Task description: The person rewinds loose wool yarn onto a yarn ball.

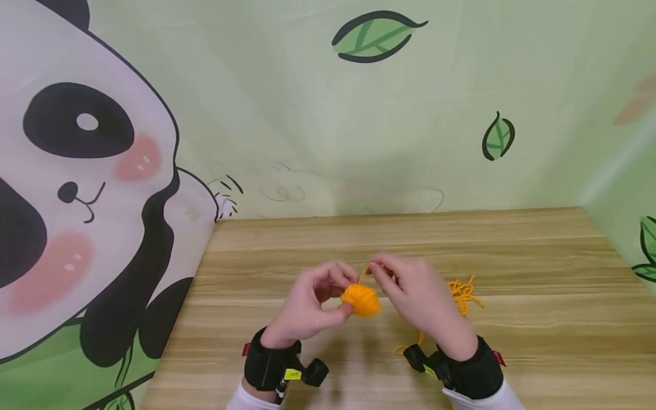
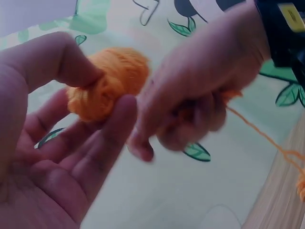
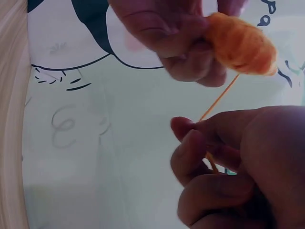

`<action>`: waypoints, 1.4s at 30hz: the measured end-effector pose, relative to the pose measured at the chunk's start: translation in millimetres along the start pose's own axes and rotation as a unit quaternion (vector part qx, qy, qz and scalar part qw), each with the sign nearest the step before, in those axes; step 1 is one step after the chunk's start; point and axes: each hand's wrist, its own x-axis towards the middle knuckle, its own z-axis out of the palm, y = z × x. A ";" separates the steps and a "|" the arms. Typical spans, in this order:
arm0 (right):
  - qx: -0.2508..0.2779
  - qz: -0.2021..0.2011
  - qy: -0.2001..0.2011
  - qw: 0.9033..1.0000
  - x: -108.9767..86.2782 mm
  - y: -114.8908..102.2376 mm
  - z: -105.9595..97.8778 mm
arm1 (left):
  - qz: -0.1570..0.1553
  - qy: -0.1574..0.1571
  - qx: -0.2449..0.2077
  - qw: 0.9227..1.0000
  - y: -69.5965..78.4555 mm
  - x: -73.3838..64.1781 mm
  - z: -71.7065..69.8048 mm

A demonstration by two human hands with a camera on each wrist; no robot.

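Note:
A small orange yarn ball (image 1: pixel 361 300) is held up over the table by my left hand (image 1: pixel 312 302), its thumb and fingertips pinching the ball's left side. In the right wrist view a taut strand of yarn (image 3: pixel 219 98) runs from the yarn ball (image 3: pixel 243 45) to my right hand (image 3: pixel 224 157), whose thumb and index finger pinch it. The strand goes on through the curled fingers below. From the left wrist view, the yarn ball (image 2: pixel 112 83) sits between thumb and fingers, and more yarn (image 2: pixel 257 129) trails away behind the right hand.
A loose tangle of orange yarn (image 1: pixel 463 293) lies on the wooden table (image 1: pixel 538 330), partly behind the right forearm. A loop of yarn (image 1: pixel 402 349) shows by the right wrist camera. A backdrop (image 1: pixel 287 114) with a panda and leaves rises behind the table.

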 end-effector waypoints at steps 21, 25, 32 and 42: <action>0.028 -0.101 -0.058 0.993 -8.2 -23.1 -1.9 | -0.033 0.204 0.195 0.959 -23.1 5.6 -9.3; 0.032 -0.099 -0.012 0.995 -8.9 -20.7 -4.5 | -0.021 0.135 0.207 0.969 -22.1 5.6 -7.3; 0.015 -0.084 0.049 0.995 -7.6 -15.3 -6.2 | -0.013 0.069 0.183 0.981 -17.2 4.1 -3.8; -0.002 -0.069 0.059 0.996 -5.0 -12.3 -4.3 | -0.027 0.039 0.116 0.992 12.0 5.6 1.8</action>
